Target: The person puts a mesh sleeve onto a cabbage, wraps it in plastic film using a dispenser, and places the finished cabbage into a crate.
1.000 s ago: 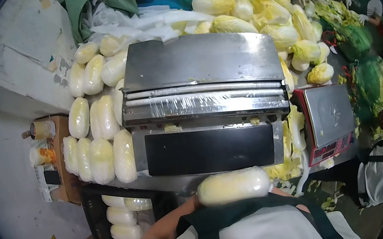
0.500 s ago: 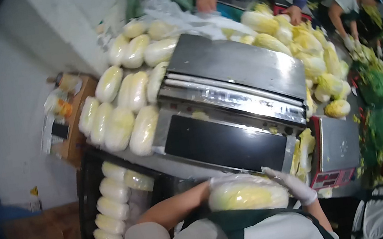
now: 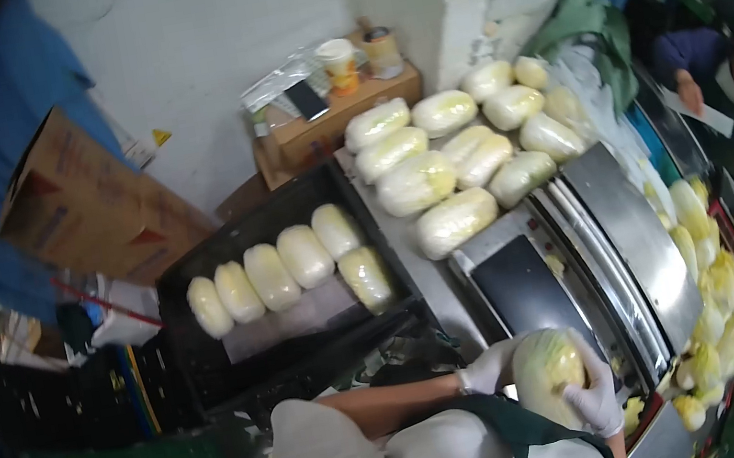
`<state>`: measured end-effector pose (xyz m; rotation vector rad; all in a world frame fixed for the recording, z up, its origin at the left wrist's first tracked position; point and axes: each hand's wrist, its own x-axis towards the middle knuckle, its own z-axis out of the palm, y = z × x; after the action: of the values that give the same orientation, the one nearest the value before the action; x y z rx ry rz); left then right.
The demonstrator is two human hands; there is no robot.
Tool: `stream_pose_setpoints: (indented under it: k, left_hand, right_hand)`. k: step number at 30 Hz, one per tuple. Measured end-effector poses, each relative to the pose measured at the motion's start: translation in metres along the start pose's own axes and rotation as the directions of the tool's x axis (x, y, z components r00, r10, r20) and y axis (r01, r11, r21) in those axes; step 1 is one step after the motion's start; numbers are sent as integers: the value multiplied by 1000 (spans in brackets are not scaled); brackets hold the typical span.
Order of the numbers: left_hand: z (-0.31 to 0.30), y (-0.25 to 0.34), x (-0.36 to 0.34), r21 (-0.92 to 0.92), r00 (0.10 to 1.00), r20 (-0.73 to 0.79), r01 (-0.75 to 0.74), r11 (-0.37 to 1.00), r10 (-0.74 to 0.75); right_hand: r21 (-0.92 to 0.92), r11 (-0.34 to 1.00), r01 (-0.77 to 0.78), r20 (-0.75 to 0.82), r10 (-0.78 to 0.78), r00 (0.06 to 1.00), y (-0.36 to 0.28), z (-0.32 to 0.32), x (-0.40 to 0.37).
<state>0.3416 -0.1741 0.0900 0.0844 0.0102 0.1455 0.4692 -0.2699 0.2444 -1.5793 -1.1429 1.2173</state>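
Note:
Between my two gloved hands is a plastic-wrapped napa cabbage (image 3: 545, 379), held close to my apron. My left hand (image 3: 490, 369) grips its left side, the fingers partly hidden behind it. On the right side, my right hand (image 3: 596, 392) curls around the cabbage with its thumb on the front. Just beyond is a wrapping machine (image 3: 527, 285) with a black plate and steel cover. A black crate (image 3: 311, 360) to the left contains several wrapped cabbages (image 3: 270, 276) in a row and one apart at its right.
Several wrapped cabbages (image 3: 458, 220) lie on the steel table past the crate. A cardboard box (image 3: 339, 122) there bears a cup and a phone. Unwrapped cabbages (image 3: 715, 287) are heaped to the right, near a co-worker (image 3: 733, 95). A large carton (image 3: 102, 210) stands at left.
My view has swung left, bringing the crate toward the middle and the machine to the right. The cabbage in my hands has turned from lying sideways to more end-on.

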Motion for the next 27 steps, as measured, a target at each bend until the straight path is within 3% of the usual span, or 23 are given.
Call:
stream_pose_setpoints:
  k: [1, 2, 3, 4, 5, 6, 8, 9, 12, 14, 16, 18, 21, 22, 23, 26, 27]
  left_hand:
    - [25, 19, -26, 41, 980, -195, -28, 999, 36]
    - [30, 22, -30, 368, 933, -182, -230, 901, 312]
    - [32, 24, -35, 645, 831, -92, -370, 668, 548]
    - [37, 21, -42, 838, 698, 57, -423, 345, 714]
    - [76, 39, -54, 769, 756, -53, -386, 510, 652]
    - [72, 52, -64, 784, 717, -123, -354, 510, 686]
    - [90, 79, -95, 843, 628, -200, -281, 458, 752]
    - [87, 91, -110, 884, 551, -188, -265, 384, 813]
    - [46, 136, -164, 935, 269, -149, -275, 224, 951]
    - [21, 166, -198, 954, 58, -268, -122, 273, 962]
    - [-43, 189, -230, 978, -37, -178, 105, 181, 983]
    - [-99, 197, -250, 921, -63, -307, 232, 313, 950]
    - [-190, 195, -255, 813, -151, -445, 345, 469, 883]
    - [-168, 197, -242, 775, -185, -478, 370, 512, 858]
    - [-144, 192, -223, 761, -241, -544, 263, 593, 804]
    - [-246, 192, -227, 830, -240, -528, 57, 555, 815]
    - [-241, 195, -234, 666, 32, -736, -151, 731, 677]
  right_hand:
    - [84, 995, 59, -113, -49, 992, 14, 6, 12]
    - [19, 993, 116, -106, -114, 988, 22, 12, 29]
    - [-41, 985, 168, -98, -171, 980, 26, 22, 45]
    - [-96, 973, 212, -90, -220, 971, 25, 34, 54]
    - [-107, 970, 220, -46, -225, 973, 5, 51, 63]
    - [-243, 935, 258, 38, -257, 966, -7, 60, 75]
    - [-211, 909, 360, 133, -338, 932, -4, 75, 96]
    - [-315, 834, 453, 183, -415, 891, -23, 78, 96]
    - [83, 979, 187, 279, -203, 939, 2, 77, 95]
    - [8, 996, 93, 274, -91, 957, 22, 70, 86]
    - [-12, 999, -31, 244, 33, 969, 42, 62, 74]
    - [29, 984, -179, 192, 170, 967, 57, 56, 61]
    - [5, 962, -272, 137, 268, 954, 69, 46, 46]
    - [-1, 956, -294, 117, 292, 949, 71, 45, 44]
    - [-29, 960, -278, 99, 280, 955, 73, 46, 43]
    - [-114, 966, -231, 33, 237, 971, 73, 45, 41]
    - [-146, 966, -212, 26, 218, 976, 71, 47, 41]
